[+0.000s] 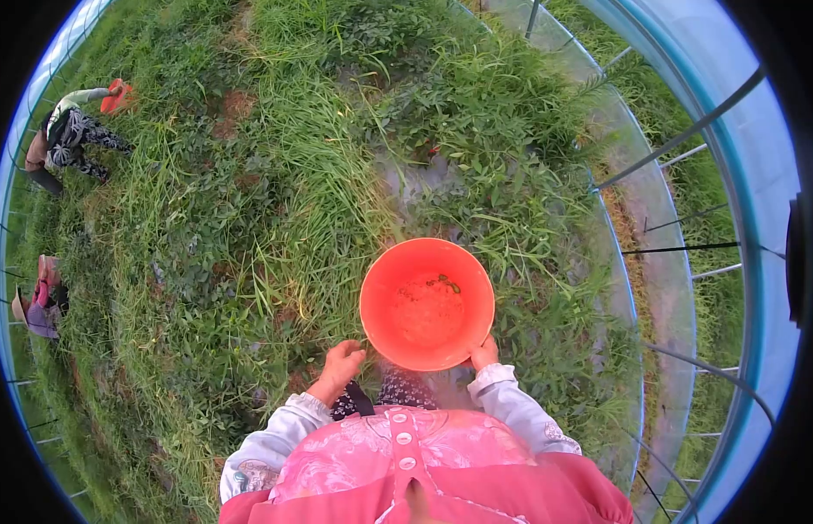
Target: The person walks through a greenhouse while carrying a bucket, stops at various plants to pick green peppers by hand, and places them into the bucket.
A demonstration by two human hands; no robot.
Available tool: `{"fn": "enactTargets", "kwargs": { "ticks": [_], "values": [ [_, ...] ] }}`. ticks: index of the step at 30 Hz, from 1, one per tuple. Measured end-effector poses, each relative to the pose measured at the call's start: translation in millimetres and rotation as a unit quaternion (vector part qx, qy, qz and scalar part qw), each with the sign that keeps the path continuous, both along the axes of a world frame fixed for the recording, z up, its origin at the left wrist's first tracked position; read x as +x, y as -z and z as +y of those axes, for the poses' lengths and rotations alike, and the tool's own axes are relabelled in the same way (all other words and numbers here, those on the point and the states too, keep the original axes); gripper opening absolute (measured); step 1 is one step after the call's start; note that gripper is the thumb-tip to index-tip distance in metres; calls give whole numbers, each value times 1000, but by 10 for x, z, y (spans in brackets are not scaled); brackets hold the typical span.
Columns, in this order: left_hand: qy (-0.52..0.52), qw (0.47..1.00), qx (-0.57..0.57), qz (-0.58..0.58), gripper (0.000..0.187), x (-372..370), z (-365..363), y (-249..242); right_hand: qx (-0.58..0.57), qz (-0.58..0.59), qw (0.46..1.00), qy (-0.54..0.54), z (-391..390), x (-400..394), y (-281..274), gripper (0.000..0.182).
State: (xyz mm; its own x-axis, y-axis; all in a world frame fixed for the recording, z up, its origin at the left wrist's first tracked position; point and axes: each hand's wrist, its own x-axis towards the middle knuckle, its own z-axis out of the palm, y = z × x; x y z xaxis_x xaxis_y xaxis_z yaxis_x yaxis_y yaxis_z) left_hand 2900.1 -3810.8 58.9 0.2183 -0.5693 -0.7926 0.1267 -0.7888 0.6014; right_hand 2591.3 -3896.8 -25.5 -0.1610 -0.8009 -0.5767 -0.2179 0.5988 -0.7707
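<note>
An orange-red bucket [427,306] is held out in front of my body, its mouth facing up. My right hand [485,353] grips its near right rim. A few small green pieces [448,284], too small to name for certain, lie inside with some specks of dirt. To the left of the bucket is my left hand [342,361], slightly apart from it, with loosely bent fingers and nothing visible in them. Leafy green plants [529,210] grow beyond and to the right of the bucket, with a small red spot [433,151] among them.
Tall grass [310,166] runs through the rows. Grey plastic film [415,183] shows between plants. At the right stands a greenhouse wall with bent poles [686,131]. Far left, one person [74,140] bends over with a red container [116,96]; another person [46,301] wears a hat.
</note>
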Motion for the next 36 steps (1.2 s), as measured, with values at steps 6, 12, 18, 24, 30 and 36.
{"fn": "enactTargets", "kwargs": {
  "ticks": [6, 12, 18, 24, 30, 36],
  "values": [
    [11, 999, 34, 27, 32, 91, 44, -54, 125, -108, 984, 62, -32, -171, -411, 39],
    [-60, 997, 35, 16, 29, 385, 169, -103, 166, -104, 981, 11, -76, -53, -406, 33],
    [-277, 960, -13, -47, 22, 1000, 371, -417, 211, -104, 971, 29, -280, -6, -240, 31],
    [-298, 950, 31, -93, 21, 1454, 794, -247, 230, -89, 968, 34, -518, 135, -280, 28],
    [-272, 956, 83, -69, 25, 1718, 871, 39, 275, -66, 956, 73, -658, 295, -141, 33],
    [-268, 957, 112, -1, 25, 2221, 807, 435, 286, -44, 943, 162, -860, 884, -145, 31]
  ]
}}
